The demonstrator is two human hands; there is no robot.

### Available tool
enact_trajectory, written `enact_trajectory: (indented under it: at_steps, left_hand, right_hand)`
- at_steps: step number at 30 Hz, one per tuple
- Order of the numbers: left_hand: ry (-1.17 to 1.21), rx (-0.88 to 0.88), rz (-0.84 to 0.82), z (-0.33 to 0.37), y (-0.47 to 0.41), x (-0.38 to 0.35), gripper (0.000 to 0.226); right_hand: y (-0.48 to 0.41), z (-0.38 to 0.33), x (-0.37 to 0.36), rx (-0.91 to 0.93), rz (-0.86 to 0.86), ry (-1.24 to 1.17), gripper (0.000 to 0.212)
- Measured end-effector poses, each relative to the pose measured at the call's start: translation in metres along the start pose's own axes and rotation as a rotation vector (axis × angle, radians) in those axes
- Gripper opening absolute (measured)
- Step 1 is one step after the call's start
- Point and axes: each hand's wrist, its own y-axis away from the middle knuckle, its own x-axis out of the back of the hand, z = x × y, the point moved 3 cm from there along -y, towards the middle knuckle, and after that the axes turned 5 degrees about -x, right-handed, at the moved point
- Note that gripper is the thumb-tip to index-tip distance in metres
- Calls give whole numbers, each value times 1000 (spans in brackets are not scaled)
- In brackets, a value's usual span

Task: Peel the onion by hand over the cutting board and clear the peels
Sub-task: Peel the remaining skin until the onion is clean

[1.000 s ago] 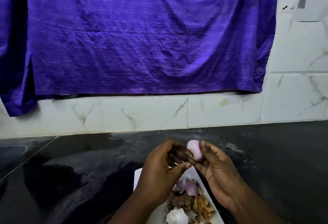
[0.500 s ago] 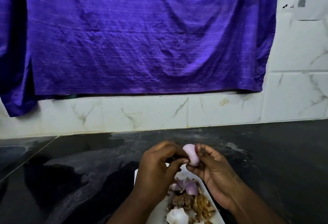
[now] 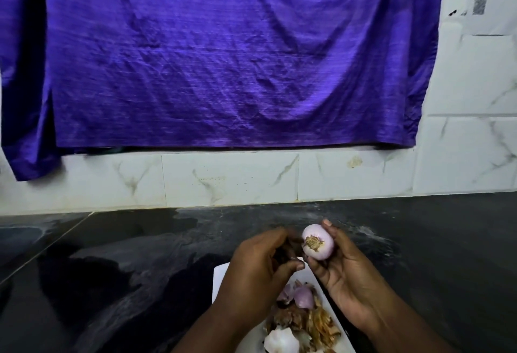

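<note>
Setting: a dark stone counter (image 3: pixel 112 268) fills the lower half of the frame. Behind it is a white tiled wall (image 3: pixel 229 179), and a large purple cloth (image 3: pixel 223 59) hangs across the upper frame.

Onion, where: lower centre-right of the frame. The onion (image 3: pixel 317 245) is held in the air, above and just beyond the far end of the cutting board (image 3: pixel 221 277).

Onion, look: small, round and pale lilac-white. It is smooth and glossy where the dry skin is off. Its brown, fibrous root tuft (image 3: pixel 312 242) faces the camera.

Right hand: the right hand (image 3: pixel 344 271) cradles the onion, with its fingertips wrapped around the right side and underside. The root end is turned up, probably so that leftover skin can be checked.

Left hand: the left hand (image 3: pixel 260 266) is just left of the onion. Its fingers are curled and the thumb tip is near the forefinger. Something dark sits inside the curl, and I cannot tell whether it is a scrap of peel or only shadow.

Board: white, slanting towards the bottom edge of the frame and partly hidden by both forearms.

Peels: the peels (image 3: pixel 305 322) are heaped on the board below the hands, a mix of brown papery strips and pale purple and white fleshy layers. Working over the board likely keeps the falling skin together.

Progress: the peeling looks nearly done, and the peels have not yet been cleared.
</note>
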Motion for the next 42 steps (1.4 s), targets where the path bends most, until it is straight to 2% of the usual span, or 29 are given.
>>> enact_trajectory:
  at_steps: [2, 4, 6, 10, 14, 19, 24, 28, 30, 32, 35, 38, 42]
  left_hand:
    - [10, 12, 21, 1, 1, -1, 42]
    - [-26, -14, 64, 1, 0, 0, 46]
    - [-32, -39, 82, 1, 0, 1, 42]
    - [3, -42, 115, 2, 0, 0, 26]
    - [33, -39, 160, -1, -1, 3, 7]
    - [-30, -11, 152, 0, -2, 5, 15]
    - [56, 128, 90, -4, -1, -1, 14]
    - [214, 290, 90, -7, -2, -4, 22]
    - [246, 302, 108, -3, -1, -5, 24]
    - [244, 305, 107, -1, -1, -7, 23]
    - [210, 310, 126, -8, 1, -7, 19]
    - [221, 329, 190, -10, 2, -3, 28]
    - [231, 304, 200, -9, 2, -5, 32]
  right_hand:
    - [0, 2, 0, -6, -10, 23, 19]
    - [-2, 2, 3, -13, -26, 48, 41]
    - [-3, 3, 4, -17, -33, 66, 53]
    - [-3, 4, 3, 1, -61, 118, 54]
    - [-1, 6, 0, 25, -83, 144, 48]
    - [1, 4, -3, 115, -65, 217, 41]
    - [0, 4, -2, 258, 22, 304, 40]
    - [1, 0, -1, 463, 69, 448, 30]
    - [3, -3, -1, 612, 116, 607, 19]
    - [2, -7, 2, 695, 190, 718, 20]
    - [-3, -9, 6, 652, 205, 616, 24]
    - [-4, -2, 5, 536, 137, 492, 33]
    - [-4, 6, 1, 486, 88, 510, 33]
